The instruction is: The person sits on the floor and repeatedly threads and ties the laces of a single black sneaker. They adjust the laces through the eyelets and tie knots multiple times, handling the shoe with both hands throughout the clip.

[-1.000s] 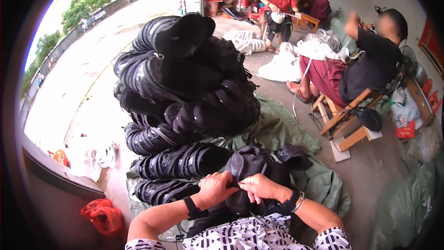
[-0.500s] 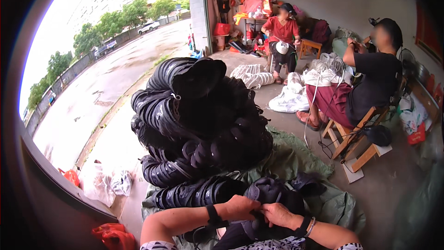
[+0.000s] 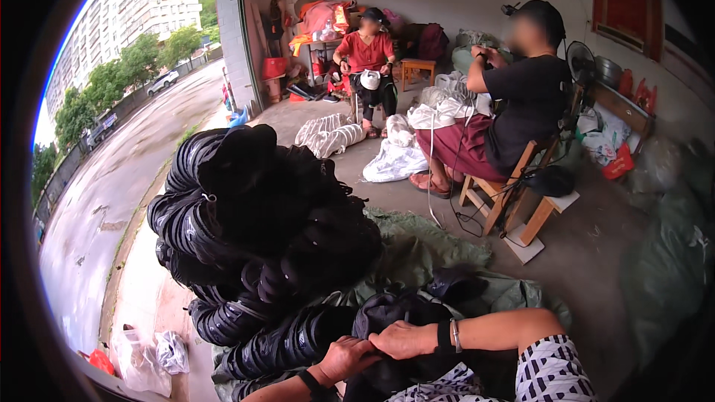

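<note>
A dark cap [image 3: 383, 311] is held low down, close in front of the person's body. Its near edge is grasped by both hands: the left hand [image 3: 346, 359] and the right hand [image 3: 401, 339] are closed, side by side and touching, with the fingers bent in. The small bit that is pinched is hidden, so it cannot be told just what lies between the fingertips. A black band [image 3: 445, 336] and a silver bracelet [image 3: 456, 333] are worn on the right wrist.

Just to the left of the cap, a row of black caps [image 3: 292, 341] is laid out, each one tucked into the next. Behind the row, a big pile of black caps [image 3: 257, 212] is heaped up high. One loose black cap [image 3: 456, 283] is seen to the right. A green sheet [image 3: 428, 242] is spread under these things.

Farther back, a white thing [image 3: 370, 80] is held in the lap of a seated person in a red top [image 3: 365, 48]. A wooden chair [image 3: 514, 179] is used by a person in a black top [image 3: 530, 97], and white bundles [image 3: 447, 108] are rested on that person's lap.
</note>
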Action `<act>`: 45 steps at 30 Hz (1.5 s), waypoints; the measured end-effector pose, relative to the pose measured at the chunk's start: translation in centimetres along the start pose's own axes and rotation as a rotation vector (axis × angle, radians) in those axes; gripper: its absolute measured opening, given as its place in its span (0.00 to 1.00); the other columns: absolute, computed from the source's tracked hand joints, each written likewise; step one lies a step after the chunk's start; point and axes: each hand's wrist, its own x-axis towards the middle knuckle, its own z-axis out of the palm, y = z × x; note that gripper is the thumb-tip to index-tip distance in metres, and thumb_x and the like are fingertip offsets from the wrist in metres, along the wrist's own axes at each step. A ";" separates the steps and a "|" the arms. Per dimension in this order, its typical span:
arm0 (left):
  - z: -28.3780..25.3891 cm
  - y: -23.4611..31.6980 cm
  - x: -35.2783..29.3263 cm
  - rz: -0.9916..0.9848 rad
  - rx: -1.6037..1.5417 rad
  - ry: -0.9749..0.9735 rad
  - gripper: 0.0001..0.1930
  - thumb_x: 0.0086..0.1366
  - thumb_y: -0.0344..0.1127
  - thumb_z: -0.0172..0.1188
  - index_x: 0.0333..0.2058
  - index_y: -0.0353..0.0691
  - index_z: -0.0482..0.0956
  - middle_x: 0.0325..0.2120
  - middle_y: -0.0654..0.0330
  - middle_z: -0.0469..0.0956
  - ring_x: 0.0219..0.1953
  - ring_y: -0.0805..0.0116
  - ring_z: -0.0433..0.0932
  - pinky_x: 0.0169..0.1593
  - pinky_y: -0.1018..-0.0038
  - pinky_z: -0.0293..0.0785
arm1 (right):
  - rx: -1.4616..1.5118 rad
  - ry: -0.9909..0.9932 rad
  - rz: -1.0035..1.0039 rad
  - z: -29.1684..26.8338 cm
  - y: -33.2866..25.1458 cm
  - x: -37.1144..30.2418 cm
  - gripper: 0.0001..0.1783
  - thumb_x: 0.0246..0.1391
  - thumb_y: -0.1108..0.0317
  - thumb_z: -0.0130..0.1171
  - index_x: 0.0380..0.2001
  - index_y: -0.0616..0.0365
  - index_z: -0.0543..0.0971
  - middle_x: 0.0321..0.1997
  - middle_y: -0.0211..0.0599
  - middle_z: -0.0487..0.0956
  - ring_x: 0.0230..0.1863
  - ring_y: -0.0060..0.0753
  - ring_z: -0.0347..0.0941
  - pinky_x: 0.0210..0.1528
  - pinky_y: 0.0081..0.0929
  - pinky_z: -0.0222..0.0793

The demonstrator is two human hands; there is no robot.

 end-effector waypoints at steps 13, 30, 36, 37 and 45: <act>-0.2 3.0 6.6 -0.486 -1.002 0.310 0.11 0.72 0.35 0.51 0.37 0.33 0.76 0.32 0.64 0.77 0.34 0.77 0.73 0.44 0.78 0.70 | 0.376 0.602 0.262 -6.3 2.6 -1.6 0.09 0.63 0.63 0.52 0.34 0.58 0.72 0.18 0.40 0.76 0.16 0.31 0.74 0.19 0.30 0.67; 1.5 5.1 6.0 -0.480 -0.187 0.466 0.15 0.59 0.34 0.64 0.45 0.39 0.79 0.46 0.55 0.77 0.48 0.54 0.73 0.49 0.63 0.71 | 1.534 0.504 0.397 -3.0 0.3 -0.4 0.16 0.64 0.57 0.51 0.39 0.57 0.81 0.37 0.28 0.80 0.38 0.20 0.74 0.39 0.20 0.69; 3.3 5.3 -0.4 -0.452 0.068 0.069 0.51 0.38 0.40 0.77 0.63 0.47 0.60 0.68 0.46 0.47 0.67 0.44 0.52 0.68 0.54 0.51 | 1.611 0.477 0.562 -5.1 2.2 -1.7 0.16 0.65 0.57 0.49 0.36 0.60 0.75 0.36 0.46 0.83 0.35 0.35 0.81 0.37 0.28 0.75; 3.5 5.2 -0.5 -0.454 0.057 0.080 0.51 0.38 0.40 0.77 0.63 0.47 0.60 0.68 0.47 0.48 0.67 0.44 0.53 0.68 0.54 0.51 | 1.561 0.524 0.575 -5.3 4.1 -2.0 0.15 0.65 0.59 0.49 0.36 0.61 0.75 0.36 0.46 0.82 0.33 0.36 0.81 0.34 0.29 0.75; 4.2 5.1 -0.5 -0.427 0.053 0.100 0.51 0.38 0.41 0.76 0.63 0.47 0.61 0.68 0.50 0.49 0.67 0.46 0.54 0.65 0.54 0.56 | 0.974 0.762 0.380 -33.7 19.0 -17.0 0.18 0.56 0.70 0.56 0.49 0.65 0.71 0.42 0.37 0.74 0.40 0.29 0.71 0.44 0.24 0.68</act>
